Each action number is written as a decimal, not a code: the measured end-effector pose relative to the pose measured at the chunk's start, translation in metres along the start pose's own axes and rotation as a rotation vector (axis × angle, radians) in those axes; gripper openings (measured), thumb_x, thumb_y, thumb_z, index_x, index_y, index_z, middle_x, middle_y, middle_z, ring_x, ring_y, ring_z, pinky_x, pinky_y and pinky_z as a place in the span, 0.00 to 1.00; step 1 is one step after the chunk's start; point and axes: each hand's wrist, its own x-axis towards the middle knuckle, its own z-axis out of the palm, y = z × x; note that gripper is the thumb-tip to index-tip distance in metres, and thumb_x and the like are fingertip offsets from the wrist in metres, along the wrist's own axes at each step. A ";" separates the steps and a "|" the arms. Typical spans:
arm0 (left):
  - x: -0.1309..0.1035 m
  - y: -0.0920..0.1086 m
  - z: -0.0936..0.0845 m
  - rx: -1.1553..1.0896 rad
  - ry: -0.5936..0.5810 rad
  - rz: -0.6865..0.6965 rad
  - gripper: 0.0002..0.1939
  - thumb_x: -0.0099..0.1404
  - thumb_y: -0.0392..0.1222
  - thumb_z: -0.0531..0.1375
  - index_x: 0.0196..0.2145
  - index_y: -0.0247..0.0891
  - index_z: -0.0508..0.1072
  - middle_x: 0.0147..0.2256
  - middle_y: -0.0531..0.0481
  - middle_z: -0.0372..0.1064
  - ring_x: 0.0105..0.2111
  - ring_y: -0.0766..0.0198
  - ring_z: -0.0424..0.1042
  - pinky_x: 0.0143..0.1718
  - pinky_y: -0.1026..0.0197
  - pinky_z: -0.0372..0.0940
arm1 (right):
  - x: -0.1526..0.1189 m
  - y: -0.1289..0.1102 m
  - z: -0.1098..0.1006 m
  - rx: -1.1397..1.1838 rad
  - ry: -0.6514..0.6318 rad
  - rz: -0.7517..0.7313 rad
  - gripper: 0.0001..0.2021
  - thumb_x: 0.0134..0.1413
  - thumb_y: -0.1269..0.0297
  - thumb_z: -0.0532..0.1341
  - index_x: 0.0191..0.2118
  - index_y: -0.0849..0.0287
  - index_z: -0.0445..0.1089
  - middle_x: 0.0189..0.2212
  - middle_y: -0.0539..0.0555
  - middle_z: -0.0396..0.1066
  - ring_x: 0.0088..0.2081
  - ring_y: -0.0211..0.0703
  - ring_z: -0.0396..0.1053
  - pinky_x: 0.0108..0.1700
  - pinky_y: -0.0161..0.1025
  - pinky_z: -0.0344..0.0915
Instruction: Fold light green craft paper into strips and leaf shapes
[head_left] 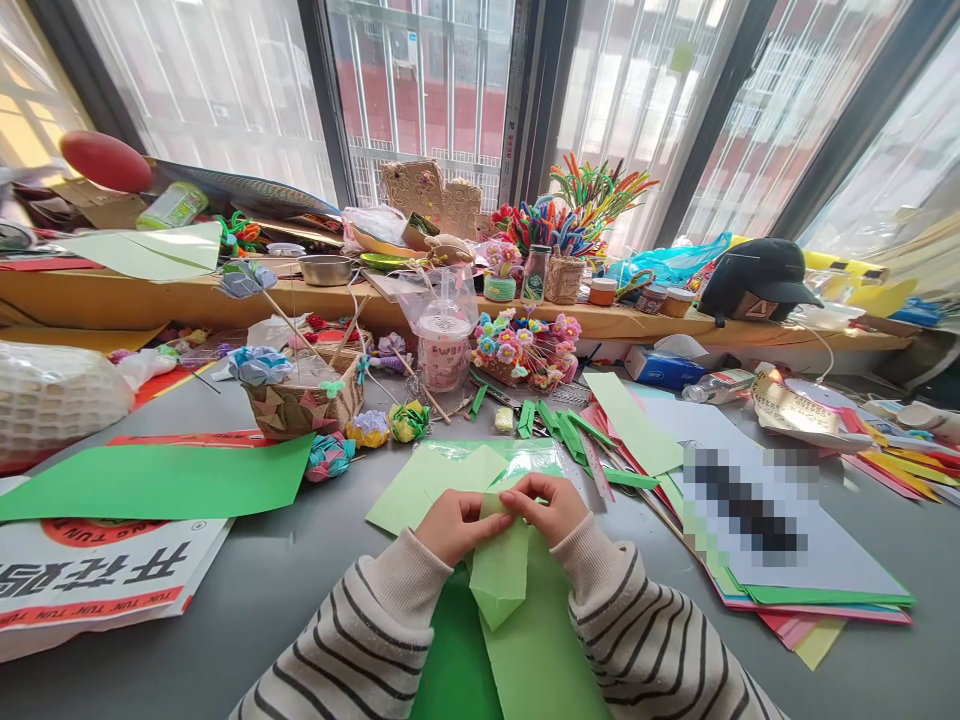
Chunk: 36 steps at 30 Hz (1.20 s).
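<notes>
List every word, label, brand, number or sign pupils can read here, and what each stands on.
"TUN", repeated: bag.
Large Chinese characters, same bag: not surely readable.
Triangular mark, like an "A": cap patch.
Print too small or blurred: cup, glass bottle, tissue box, canister, window frame.
Pixelated, unreadable: white sheet.

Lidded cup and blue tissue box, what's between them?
In the head view, mainly a bunch of pink and blue flowers lies between the cup and the tissue box.
</notes>
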 end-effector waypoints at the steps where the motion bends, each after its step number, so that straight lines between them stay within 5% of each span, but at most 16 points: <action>1: 0.000 0.000 0.000 0.007 0.004 -0.001 0.14 0.44 0.46 0.59 0.21 0.29 0.70 0.19 0.51 0.64 0.20 0.68 0.61 0.21 0.66 0.57 | -0.001 -0.001 0.001 -0.021 0.024 -0.008 0.10 0.38 0.60 0.57 0.19 0.62 0.65 0.16 0.49 0.62 0.21 0.34 0.59 0.22 0.30 0.56; 10: -0.001 0.000 0.002 0.050 0.041 0.040 0.14 0.44 0.46 0.58 0.21 0.30 0.71 0.19 0.50 0.66 0.21 0.65 0.63 0.21 0.65 0.58 | 0.002 0.002 0.002 0.002 0.058 0.000 0.14 0.37 0.56 0.56 0.14 0.62 0.60 0.13 0.47 0.57 0.18 0.32 0.55 0.20 0.30 0.53; 17: 0.000 0.003 -0.001 -0.013 0.268 0.088 0.12 0.44 0.44 0.59 0.23 0.31 0.70 0.19 0.52 0.64 0.20 0.69 0.60 0.20 0.68 0.56 | 0.004 0.003 -0.007 0.087 -0.054 -0.014 0.10 0.37 0.60 0.58 0.25 0.63 0.68 0.23 0.53 0.67 0.27 0.39 0.64 0.27 0.33 0.59; 27: 0.001 0.007 -0.002 -0.034 0.391 0.153 0.09 0.41 0.41 0.61 0.21 0.33 0.70 0.20 0.51 0.67 0.22 0.67 0.63 0.24 0.66 0.59 | 0.003 0.003 -0.010 0.074 -0.111 0.035 0.07 0.36 0.65 0.58 0.23 0.64 0.68 0.19 0.52 0.66 0.23 0.36 0.62 0.25 0.32 0.59; 36: -0.001 0.009 -0.001 -0.006 0.333 0.143 0.05 0.42 0.39 0.60 0.19 0.34 0.71 0.21 0.51 0.68 0.25 0.65 0.65 0.28 0.65 0.60 | 0.001 0.002 -0.005 0.033 -0.128 0.052 0.10 0.37 0.63 0.57 0.23 0.67 0.69 0.19 0.53 0.66 0.23 0.35 0.61 0.24 0.32 0.58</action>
